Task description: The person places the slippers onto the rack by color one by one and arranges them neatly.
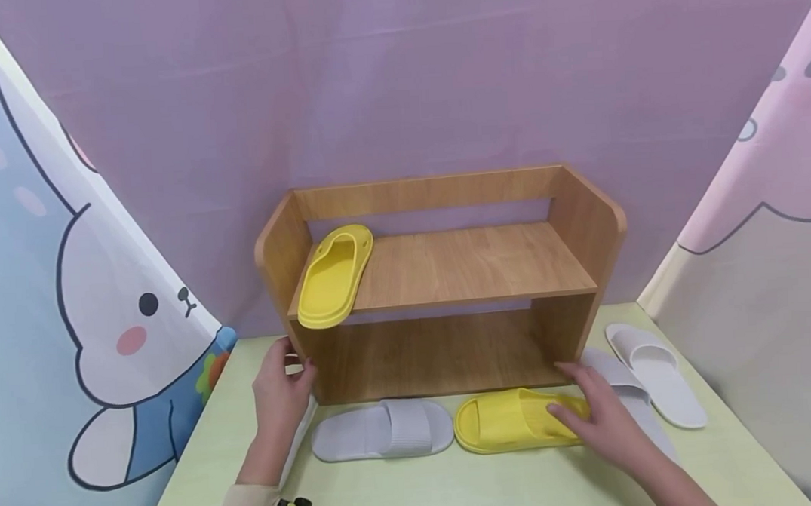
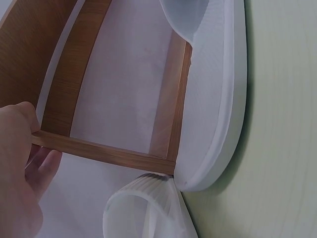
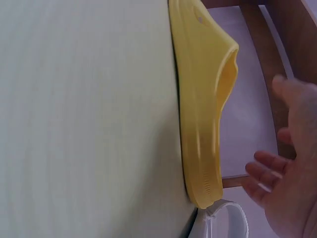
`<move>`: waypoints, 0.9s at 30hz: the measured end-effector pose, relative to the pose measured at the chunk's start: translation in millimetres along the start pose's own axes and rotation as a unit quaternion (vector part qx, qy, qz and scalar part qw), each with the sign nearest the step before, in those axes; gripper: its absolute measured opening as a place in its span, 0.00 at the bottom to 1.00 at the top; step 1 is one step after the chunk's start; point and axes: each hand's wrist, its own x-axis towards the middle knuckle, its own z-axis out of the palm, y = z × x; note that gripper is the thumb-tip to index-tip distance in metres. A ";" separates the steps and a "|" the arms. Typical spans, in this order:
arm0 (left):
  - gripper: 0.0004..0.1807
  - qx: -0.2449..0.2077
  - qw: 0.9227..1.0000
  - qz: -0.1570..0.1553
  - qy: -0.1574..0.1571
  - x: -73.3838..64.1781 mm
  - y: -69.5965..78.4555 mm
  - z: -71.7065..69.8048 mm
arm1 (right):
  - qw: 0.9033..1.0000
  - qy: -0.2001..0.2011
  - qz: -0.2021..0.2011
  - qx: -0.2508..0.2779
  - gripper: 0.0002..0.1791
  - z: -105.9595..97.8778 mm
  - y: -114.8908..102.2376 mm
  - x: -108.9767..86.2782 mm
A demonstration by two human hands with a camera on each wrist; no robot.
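Note:
A small wooden shoe rack [image 1: 474, 261] with two shelves stands before me. My left hand [image 1: 282, 387] grips the front edge of its left side panel [image 2: 104, 151], thumb on one face and fingers on the other. One yellow slipper [image 1: 335, 279] rests on the upper shelf at the left. Its match, another yellow slipper [image 1: 501, 421], lies sideways on the table in front of the rack. Above the heel of that slipper, my right hand [image 1: 606, 418] is spread with nothing in it, fingertips near the right side panel; the right wrist view shows its fingers [image 3: 267, 168] apart.
A grey slipper [image 1: 386, 429] lies left of the yellow one, along the rack's front. On the right are another grey slipper [image 1: 625, 387] and a white slipper [image 1: 662, 374]. A pale slipper [image 1: 299, 439] is partly hidden by my left forearm. Purple cloth [image 1: 426, 93] hangs behind.

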 end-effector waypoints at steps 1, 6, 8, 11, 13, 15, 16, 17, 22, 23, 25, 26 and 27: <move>0.23 0.000 1.000 -0.001 0.000 -0.1 -0.2 0.3 | 1.000 -0.013 0.004 0.004 0.41 -0.2 -1.2 -1.1; 0.23 -0.001 1.000 -0.006 -0.004 0.2 0.6 0.6 | 0.998 -0.049 -0.021 0.013 0.48 0.3 2.0 -5.5; 0.24 -0.001 1.000 -0.007 -0.005 0.6 1.2 0.3 | 0.997 -0.048 -0.051 0.015 0.51 3.7 9.7 -7.5; 0.23 0.000 1.000 -0.005 -0.004 1.0 1.5 0.0 | 0.995 -0.049 -0.083 -0.010 0.55 6.1 15.6 -8.2; 0.23 0.001 1.000 -0.002 -0.003 1.2 1.7 -0.5 | 0.994 -0.056 -0.090 -0.023 0.56 6.6 17.0 -8.4; 0.23 0.003 1.000 0.000 -0.003 1.2 1.9 -0.7 | 0.993 -0.070 -0.081 -0.042 0.57 3.9 12.6 -7.8; 0.23 0.004 1.000 0.001 -0.004 1.2 1.9 -0.7 | 0.993 -0.076 -0.078 -0.046 0.57 3.1 11.5 -7.9; 0.23 0.004 1.000 0.000 -0.004 1.2 2.0 -0.8 | 0.992 -0.084 -0.075 -0.050 0.57 2.3 10.5 -8.2; 0.24 0.009 1.000 -0.008 -0.010 0.8 0.5 0.1 | 0.989 -0.108 -0.072 -0.065 0.57 0.7 9.0 -8.5; 0.24 0.010 1.000 -0.008 -0.010 0.7 0.2 0.2 | 0.989 -0.111 -0.074 -0.069 0.57 0.9 9.8 -8.5; 0.24 0.013 1.000 -0.009 -0.011 0.5 -0.4 0.4 | 0.988 -0.117 -0.072 -0.072 0.58 0.8 10.4 -8.4; 0.24 0.013 1.000 -0.009 -0.010 0.3 -0.3 0.4 | 0.988 -0.121 -0.068 -0.073 0.58 0.8 11.0 -8.5; 0.24 0.014 1.000 -0.009 -0.010 0.2 -0.3 0.3 | 0.987 -0.126 -0.062 -0.073 0.58 0.3 10.9 -8.6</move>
